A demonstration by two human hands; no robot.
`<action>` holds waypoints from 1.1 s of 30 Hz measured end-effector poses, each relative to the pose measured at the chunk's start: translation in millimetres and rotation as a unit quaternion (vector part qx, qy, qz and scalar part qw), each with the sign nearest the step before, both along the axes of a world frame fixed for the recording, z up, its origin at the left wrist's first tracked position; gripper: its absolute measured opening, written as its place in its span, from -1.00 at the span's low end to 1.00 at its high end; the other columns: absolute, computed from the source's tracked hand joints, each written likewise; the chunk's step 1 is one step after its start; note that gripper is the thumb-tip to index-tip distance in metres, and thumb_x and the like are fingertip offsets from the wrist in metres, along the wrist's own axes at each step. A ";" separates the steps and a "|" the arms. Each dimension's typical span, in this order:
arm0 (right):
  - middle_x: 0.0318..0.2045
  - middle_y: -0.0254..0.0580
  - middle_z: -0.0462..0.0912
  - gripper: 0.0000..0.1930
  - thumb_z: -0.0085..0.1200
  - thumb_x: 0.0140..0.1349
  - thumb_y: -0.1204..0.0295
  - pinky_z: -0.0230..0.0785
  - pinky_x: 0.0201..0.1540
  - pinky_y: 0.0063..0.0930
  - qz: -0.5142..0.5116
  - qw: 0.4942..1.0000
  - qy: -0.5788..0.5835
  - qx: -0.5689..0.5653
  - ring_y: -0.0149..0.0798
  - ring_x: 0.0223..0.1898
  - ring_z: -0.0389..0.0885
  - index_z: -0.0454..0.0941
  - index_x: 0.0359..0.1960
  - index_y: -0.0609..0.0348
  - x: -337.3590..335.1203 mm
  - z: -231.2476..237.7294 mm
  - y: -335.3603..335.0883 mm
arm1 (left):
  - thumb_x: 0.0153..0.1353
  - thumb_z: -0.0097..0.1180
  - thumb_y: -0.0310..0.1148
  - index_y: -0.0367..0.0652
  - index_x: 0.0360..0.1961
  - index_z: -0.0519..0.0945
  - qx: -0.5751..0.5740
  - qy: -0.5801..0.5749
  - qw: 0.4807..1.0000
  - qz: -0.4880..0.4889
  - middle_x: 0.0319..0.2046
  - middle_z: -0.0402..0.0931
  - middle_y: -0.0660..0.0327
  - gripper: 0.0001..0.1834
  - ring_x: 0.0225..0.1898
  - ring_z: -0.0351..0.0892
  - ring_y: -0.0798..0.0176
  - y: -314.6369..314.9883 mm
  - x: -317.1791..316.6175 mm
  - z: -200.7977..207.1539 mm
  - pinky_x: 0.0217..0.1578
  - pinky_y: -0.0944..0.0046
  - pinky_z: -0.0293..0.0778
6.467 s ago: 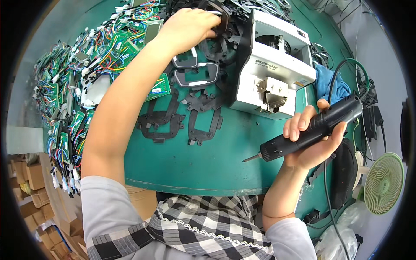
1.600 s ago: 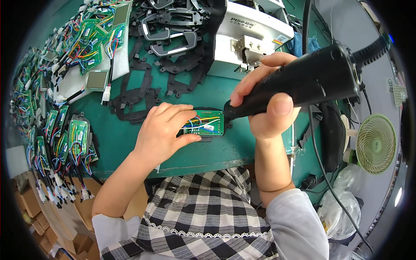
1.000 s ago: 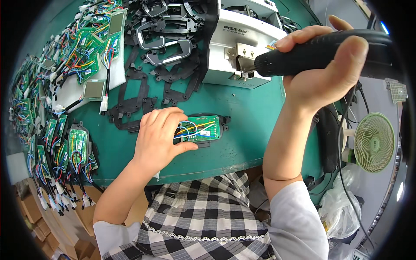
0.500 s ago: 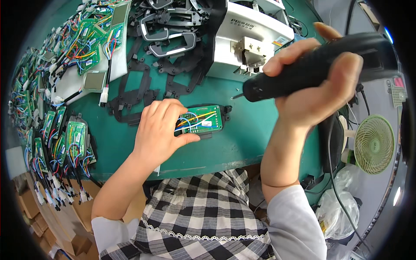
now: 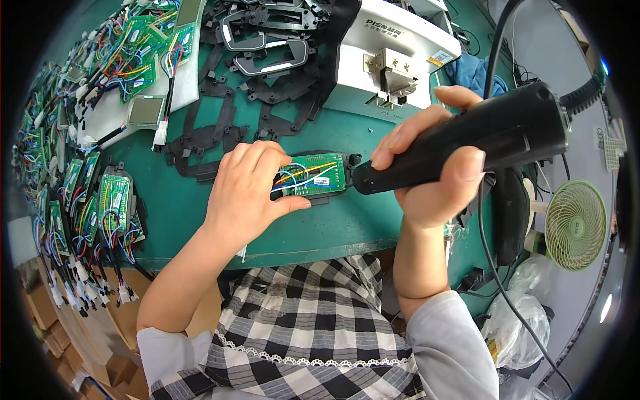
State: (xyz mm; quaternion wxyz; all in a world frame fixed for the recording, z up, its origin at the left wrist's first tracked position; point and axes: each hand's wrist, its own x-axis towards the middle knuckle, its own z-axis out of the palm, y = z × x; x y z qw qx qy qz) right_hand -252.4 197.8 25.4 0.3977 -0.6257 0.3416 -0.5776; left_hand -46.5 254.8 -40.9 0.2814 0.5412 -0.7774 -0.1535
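Observation:
With my left hand (image 5: 245,190) I grip the left end of a green circuit board (image 5: 325,168) seated in a black plastic frame (image 5: 325,200). Blue, yellow and white wires cross the board, and my fingers hide its left part. My right hand (image 5: 433,167) is wrapped round a black corded electric screwdriver (image 5: 467,140), held at a slant with its nose low. That nose is at the right end of the board; whether its bit touches a screw I cannot tell.
Black plastic frames (image 5: 270,60) are heaped at the back beside a white screw feeder machine (image 5: 393,47). Wired circuit boards (image 5: 115,200) crowd the left side, near a small display board (image 5: 146,111). A green fan (image 5: 577,225) stands at the right, with a cable (image 5: 490,247) hanging nearby.
My right hand has brought the electric screwdriver down and left, from near the screw feeder to the right end of the board. My left hand keeps its grip there.

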 end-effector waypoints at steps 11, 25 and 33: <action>-0.61 -0.12 0.49 -0.18 0.05 0.11 -0.29 0.47 -0.58 -0.40 0.057 0.998 0.006 -0.013 -0.25 -0.68 0.51 0.23 0.01 0.29 -0.3 -5.0 10.3 | -0.27 0.47 -0.18 -0.25 -0.27 0.55 -0.010 0.042 0.999 -0.016 -0.15 0.56 0.12 -0.46 -0.16 0.52 0.02 4.2 7.0 -1.9 -0.15 0.12 0.47; -0.65 0.00 0.50 -0.18 -0.13 0.22 -0.25 0.46 -0.59 -0.32 -0.149 0.969 -0.004 -0.195 -0.14 -0.71 0.52 0.21 -0.06 0.49 -11.5 53.3 -72.5 | -0.28 0.44 -0.15 -0.20 -0.28 0.63 -0.038 0.020 0.998 -0.038 -0.22 0.54 0.23 -0.50 -0.22 0.52 0.10 -2.3 -2.4 1.7 -0.22 0.18 0.46; -0.71 -0.04 0.51 -0.26 -0.13 0.27 -0.17 0.42 -0.60 -0.46 -0.248 0.952 0.036 -0.173 -0.21 -0.74 0.53 0.34 -0.17 0.51 8.9 53.4 -63.5 | -0.28 0.44 -0.14 -0.16 -0.28 0.65 -0.042 0.004 0.998 -0.045 -0.23 0.55 0.26 -0.51 -0.21 0.51 0.11 -2.4 0.8 3.6 -0.18 0.13 0.44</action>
